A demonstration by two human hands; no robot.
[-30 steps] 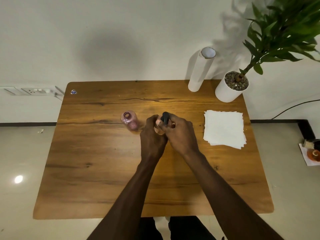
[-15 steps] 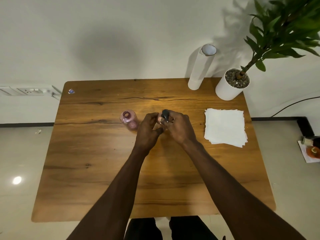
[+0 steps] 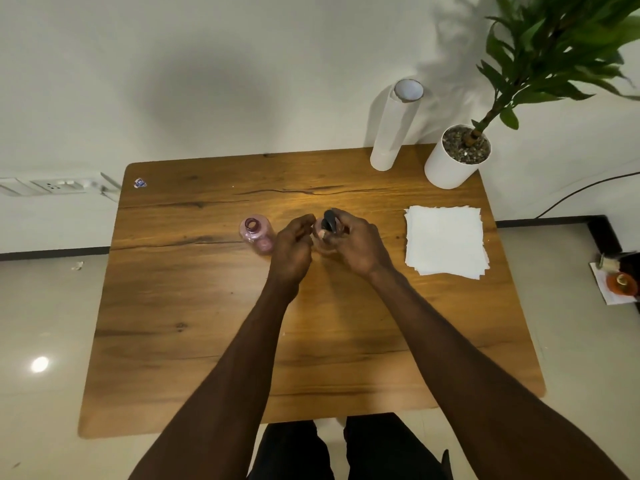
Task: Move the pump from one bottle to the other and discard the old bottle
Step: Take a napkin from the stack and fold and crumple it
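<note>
A pink bottle with an open neck stands left of centre on the wooden table. Just right of it, a second pale bottle is mostly hidden between my hands. The black pump sits on top of that second bottle. My right hand is closed around the pump and the bottle's neck from the right. My left hand lies against the bottle's left side with its fingers curled on it.
A stack of white napkins lies to the right of my hands. At the back right stand a white paper roll and a potted plant. A small sticker marks the back left corner. On the floor at the right sit small items.
My left hand has loosened from a full wrap around the bottle and shifted slightly left. My right hand stays on the pump and has turned a little. The pink bottle has not moved.
</note>
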